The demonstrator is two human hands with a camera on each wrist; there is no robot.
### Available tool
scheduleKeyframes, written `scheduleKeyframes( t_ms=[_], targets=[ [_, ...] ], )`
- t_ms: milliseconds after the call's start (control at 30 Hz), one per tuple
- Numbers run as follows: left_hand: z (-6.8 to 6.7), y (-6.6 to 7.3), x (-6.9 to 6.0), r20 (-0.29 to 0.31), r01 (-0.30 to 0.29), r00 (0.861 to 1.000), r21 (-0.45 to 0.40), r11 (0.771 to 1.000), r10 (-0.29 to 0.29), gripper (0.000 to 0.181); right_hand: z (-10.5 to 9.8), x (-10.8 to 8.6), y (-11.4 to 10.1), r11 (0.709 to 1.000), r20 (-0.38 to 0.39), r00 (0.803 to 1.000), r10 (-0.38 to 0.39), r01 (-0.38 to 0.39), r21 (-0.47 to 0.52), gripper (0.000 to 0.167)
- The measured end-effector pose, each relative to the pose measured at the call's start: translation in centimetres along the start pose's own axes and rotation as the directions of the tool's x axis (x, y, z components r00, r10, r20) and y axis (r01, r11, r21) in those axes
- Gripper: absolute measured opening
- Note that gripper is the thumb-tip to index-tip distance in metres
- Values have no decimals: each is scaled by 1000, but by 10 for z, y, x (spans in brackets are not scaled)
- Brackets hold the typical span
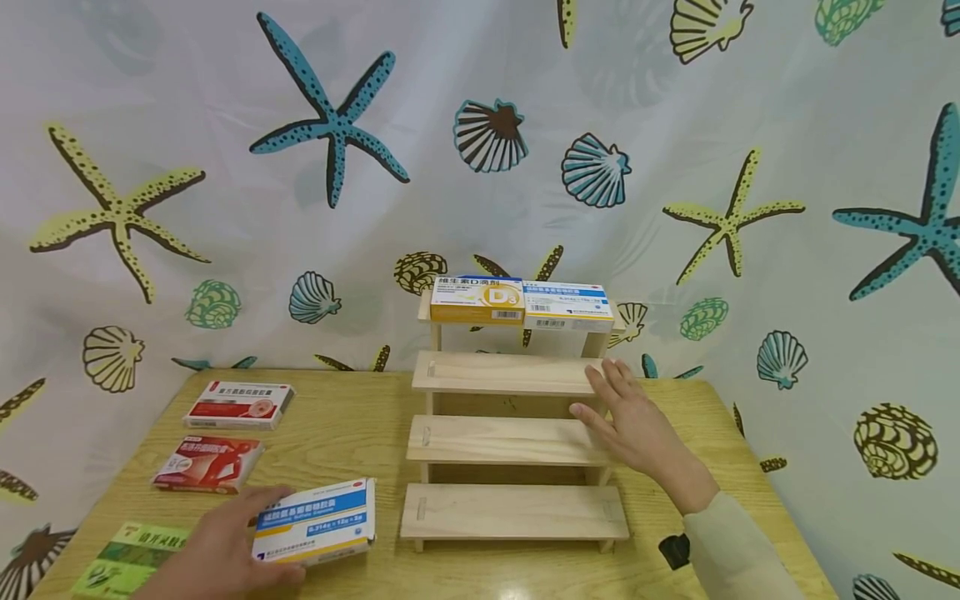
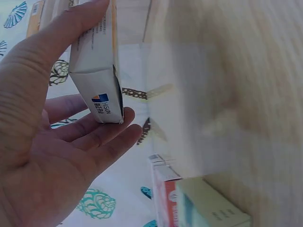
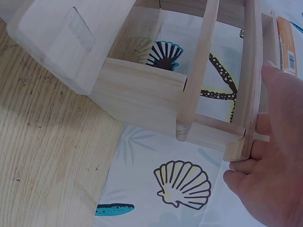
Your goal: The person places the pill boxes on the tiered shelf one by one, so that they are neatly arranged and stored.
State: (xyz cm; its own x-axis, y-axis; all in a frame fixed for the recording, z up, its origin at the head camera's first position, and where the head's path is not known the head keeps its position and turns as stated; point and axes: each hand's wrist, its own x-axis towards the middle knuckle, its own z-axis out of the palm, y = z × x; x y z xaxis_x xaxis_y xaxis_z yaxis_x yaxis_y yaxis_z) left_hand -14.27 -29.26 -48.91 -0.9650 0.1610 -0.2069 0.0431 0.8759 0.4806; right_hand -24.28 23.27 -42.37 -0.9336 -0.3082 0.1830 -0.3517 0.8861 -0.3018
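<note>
My left hand grips a white and blue medicine box above the table's front left. In the left wrist view the box's white end sits between the thumb and the fingers. A stepped wooden shelf stands right of that box. My right hand touches the right end of its second step from the top, fingers mostly extended; in the right wrist view, this hand lies against the step's end. On the top step sit a yellow and white D3 box and another blue and white box.
Along the table's left side lie a white and red box, a red box and a green box. A patterned curtain hangs behind the wooden table. A small black object is by the right sleeve.
</note>
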Motion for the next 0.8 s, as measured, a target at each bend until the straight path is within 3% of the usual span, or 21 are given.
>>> scheduleKeyframes(
  t_ms=[233, 400, 633, 800],
  targets=[
    [-14, 17, -4, -76, -6, 997, 37, 999, 9, 114, -1, 0, 0, 1000, 9, 1000, 2, -2, 2, 77],
    [-23, 29, -6, -124, -50, 991, 52, 997, 56, 113, -1, 0, -1, 1000, 12, 1000, 4, -4, 2, 77],
    [-32, 48, -4, -203, -119, 970, 79, 990, 133, 109, -1, 0, -1, 1000, 11, 1000, -5, 5, 3, 76],
    [-40, 63, 2, -252, -198, 944, 82, 977, 213, 108, -2, 0, -1, 1000, 9, 1000, -7, 7, 3, 76]
  ],
)
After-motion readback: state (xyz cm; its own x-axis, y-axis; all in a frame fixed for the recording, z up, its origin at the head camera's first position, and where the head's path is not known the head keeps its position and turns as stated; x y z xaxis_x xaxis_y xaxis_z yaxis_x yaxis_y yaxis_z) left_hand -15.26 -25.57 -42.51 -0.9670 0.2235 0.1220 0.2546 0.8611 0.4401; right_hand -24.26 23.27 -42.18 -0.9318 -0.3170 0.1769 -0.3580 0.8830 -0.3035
